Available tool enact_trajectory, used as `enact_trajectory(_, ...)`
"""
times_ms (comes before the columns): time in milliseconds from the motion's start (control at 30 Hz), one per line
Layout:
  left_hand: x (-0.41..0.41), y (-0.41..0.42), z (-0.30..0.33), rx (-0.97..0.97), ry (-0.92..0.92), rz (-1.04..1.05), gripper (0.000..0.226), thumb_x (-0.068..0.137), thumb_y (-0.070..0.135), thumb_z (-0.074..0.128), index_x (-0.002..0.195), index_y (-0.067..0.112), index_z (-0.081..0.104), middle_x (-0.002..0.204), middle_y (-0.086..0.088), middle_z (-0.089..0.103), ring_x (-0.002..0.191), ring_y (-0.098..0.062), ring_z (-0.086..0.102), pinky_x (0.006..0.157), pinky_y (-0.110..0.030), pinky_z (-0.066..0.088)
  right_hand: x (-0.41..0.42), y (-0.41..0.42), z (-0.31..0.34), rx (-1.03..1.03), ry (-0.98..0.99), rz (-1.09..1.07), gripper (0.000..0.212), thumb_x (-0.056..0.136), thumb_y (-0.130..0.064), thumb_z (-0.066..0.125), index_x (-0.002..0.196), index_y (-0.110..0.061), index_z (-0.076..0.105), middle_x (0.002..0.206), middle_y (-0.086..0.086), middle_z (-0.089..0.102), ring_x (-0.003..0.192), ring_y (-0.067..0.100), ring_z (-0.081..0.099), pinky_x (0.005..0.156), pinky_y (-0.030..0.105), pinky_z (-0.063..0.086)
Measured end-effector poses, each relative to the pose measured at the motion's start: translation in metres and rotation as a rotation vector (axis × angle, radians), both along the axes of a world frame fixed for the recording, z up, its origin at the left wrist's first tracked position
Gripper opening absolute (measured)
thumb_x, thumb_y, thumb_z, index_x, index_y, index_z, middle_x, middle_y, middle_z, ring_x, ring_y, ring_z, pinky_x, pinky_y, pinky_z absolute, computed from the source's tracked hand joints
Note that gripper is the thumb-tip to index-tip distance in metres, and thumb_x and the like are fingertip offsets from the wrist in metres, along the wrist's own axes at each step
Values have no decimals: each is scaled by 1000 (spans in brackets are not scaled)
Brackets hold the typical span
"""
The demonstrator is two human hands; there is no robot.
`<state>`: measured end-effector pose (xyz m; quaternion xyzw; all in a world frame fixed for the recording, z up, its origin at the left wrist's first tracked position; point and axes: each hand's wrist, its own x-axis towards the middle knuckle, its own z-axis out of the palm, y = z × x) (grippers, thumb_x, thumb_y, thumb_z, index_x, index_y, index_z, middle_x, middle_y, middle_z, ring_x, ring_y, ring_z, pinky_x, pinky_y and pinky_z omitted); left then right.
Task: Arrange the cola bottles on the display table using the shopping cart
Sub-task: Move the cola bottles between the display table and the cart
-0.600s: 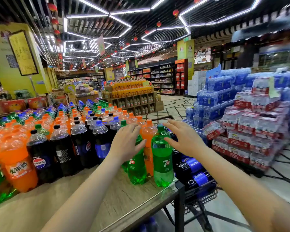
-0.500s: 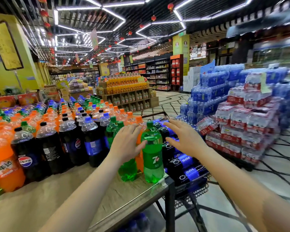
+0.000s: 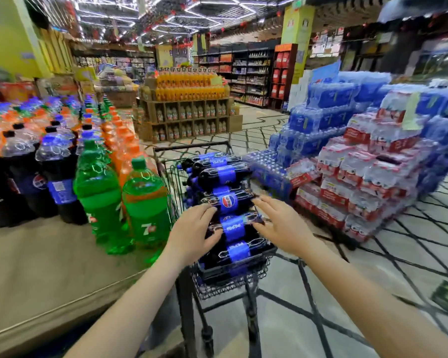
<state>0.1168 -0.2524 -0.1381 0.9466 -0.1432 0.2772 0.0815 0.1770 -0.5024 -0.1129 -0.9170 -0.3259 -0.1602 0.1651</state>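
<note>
Supermarket aisle, tiled floor, stacked water packs (image 3: 367, 161) to the right.

Table (image 3: 44, 267) status: partly stocked. Upright cola bottles (image 3: 49, 177) standing toward the rear left, orange soda bottles (image 3: 119, 140) behind and beside them, two green soda bottles (image 3: 142, 205) at the near right corner. Bare tabletop in front of the rows, so room remaining for more stock.

Shopping cart (image 3: 228, 277) status: parked just beside the table's right edge, loaded. Several cola bottles lying on their sides in a stack, blue labels up; topmost layers fully visible, lower layers hidden by the basket.

Left hand (image 3: 192, 233): resting on the left side of a lying cola bottle (image 3: 233, 228) near the top of the stack, fingers curled onto it. Grip judged begun, not yet a full lift.

Right hand (image 3: 282, 226): spread flat, fingers straight, touching or just above the same bottle's right side; contact not certain owing to blur.

Progress, judged: unloading under way, far from finished. Remaining: lift each bottle from the cart, stand it upright on the bare tabletop with the other cola.
</note>
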Motion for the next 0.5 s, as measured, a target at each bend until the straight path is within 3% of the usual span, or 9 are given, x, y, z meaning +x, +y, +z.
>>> enact_trajectory(67, 13, -13, -13, 12, 43, 34, 57, 88, 50, 45, 120, 6, 64, 119, -9, 64, 107, -27, 62, 91, -36, 49, 18, -15, -13, 7, 29, 1, 63, 86, -51, 44, 138, -15, 51, 136, 10, 54, 123, 27, 51, 103, 39, 41)
enact_trajectory(167, 35, -23, -34, 4, 107, 53, 57, 87, 51, 44, 117, 7, 65, 116, -8, 65, 103, -28, 64, 87, -37, 51, 47, -32, -33, 6, 52, 12, 59, 88, -43, 54, 140, -16, 47, 138, 7, 52, 125, 25, 49, 103, 34, 36)
enact_trajectory(500, 144, -4, -102, -59, 273, 123, 58, 87, 51, 46, 120, 6, 64, 120, -9, 65, 105, -30, 65, 88, -43, 55, 179, -39, -87, -36, 165, 17, 60, 92, -40, 59, 146, -21, 38, 150, 2, 37, 137, 22, 34, 113, 31, 22)
